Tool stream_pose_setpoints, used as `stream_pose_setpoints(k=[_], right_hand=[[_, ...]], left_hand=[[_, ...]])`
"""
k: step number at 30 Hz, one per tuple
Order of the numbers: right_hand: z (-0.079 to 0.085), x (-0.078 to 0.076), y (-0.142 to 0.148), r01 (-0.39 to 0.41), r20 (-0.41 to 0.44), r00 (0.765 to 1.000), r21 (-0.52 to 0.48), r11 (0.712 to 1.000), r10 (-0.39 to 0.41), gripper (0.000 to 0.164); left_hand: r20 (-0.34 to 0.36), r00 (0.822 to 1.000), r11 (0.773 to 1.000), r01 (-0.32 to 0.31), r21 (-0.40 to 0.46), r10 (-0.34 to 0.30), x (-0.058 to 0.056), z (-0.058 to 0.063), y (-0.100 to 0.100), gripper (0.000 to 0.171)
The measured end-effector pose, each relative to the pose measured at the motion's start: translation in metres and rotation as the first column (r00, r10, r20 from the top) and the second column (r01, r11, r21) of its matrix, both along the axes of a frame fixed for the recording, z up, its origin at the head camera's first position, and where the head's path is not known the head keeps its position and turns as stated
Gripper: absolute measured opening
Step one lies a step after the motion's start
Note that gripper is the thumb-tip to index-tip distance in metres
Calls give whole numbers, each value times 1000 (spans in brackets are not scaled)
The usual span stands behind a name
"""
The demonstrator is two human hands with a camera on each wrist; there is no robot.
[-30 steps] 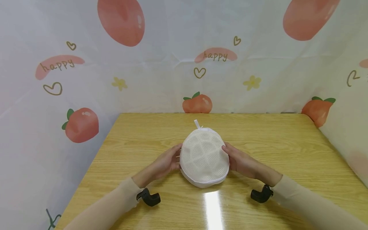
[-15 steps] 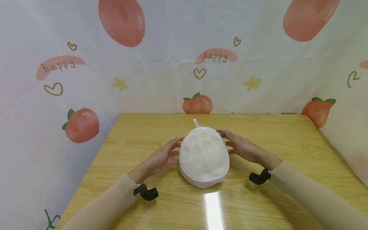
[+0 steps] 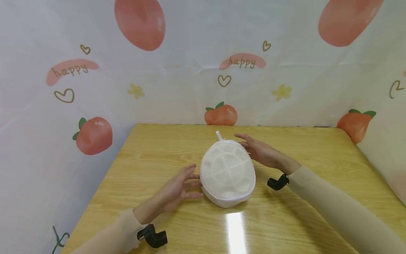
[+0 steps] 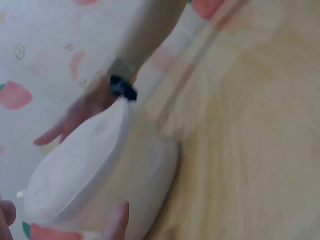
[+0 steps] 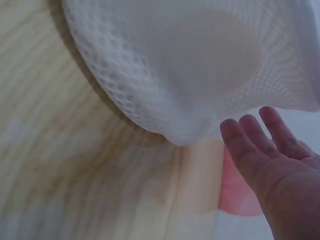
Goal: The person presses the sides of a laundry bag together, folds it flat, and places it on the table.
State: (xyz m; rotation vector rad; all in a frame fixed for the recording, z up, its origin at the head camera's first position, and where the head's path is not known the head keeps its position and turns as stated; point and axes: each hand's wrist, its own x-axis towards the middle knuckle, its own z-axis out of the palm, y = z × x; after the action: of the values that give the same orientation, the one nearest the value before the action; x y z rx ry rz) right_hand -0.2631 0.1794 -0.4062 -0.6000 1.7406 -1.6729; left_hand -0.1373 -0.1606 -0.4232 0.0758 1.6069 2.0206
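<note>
A round white mesh laundry bag (image 3: 227, 171) stands on the wooden table, with pale rounded shapes showing through its top. A white zip edge runs round it, and a small loop tab (image 3: 219, 135) sticks up at the far side. My left hand (image 3: 177, 188) is at the bag's left side, fingers spread and fingertips right at the mesh. At the far right side is my right hand (image 3: 261, 151), its fingers extended along the bag's upper edge. In the right wrist view the fingers (image 5: 245, 145) lie just beside the mesh wall (image 5: 135, 85). Neither hand grips anything.
The wooden table (image 3: 152, 148) spreads around the bag. Behind it hangs a white cloth (image 3: 177, 91) printed with peaches, hearts and flowers, which also covers both sides. Black wrist mounts (image 3: 153, 236) sit on both sleeves.
Both hands have loosened from the bag's sides. My left hand has slid toward the near left, and my right hand has moved to the far right edge. The bag has hardly moved.
</note>
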Motion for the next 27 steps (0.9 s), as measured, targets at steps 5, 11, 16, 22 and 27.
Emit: stream_pose_setpoints(k=[5,11,16,22,27], right_hand=[[6,-10,-5,-2,-14,1000,14,1000,2,66],[7,-15,-12,-19,1,1000,51,999,18,68],[3,-14,-14,-27,42,999,91,996,24,73],[-4,-11,-15,-60,103,993,113,992,49,75],[-11,-9,-19,-77,137,989,128,989,59,72]], left_hand=[[89,993,989,63,132,-75,22,0,10,72],[101,991,967,57,248,-84,26,-2,18,65],[71,997,954,5,299,-27,20,1,20,64],[58,998,955,12,297,-30,15,-2,22,63],[49,999,963,9,269,-22,11,-8,24,66]])
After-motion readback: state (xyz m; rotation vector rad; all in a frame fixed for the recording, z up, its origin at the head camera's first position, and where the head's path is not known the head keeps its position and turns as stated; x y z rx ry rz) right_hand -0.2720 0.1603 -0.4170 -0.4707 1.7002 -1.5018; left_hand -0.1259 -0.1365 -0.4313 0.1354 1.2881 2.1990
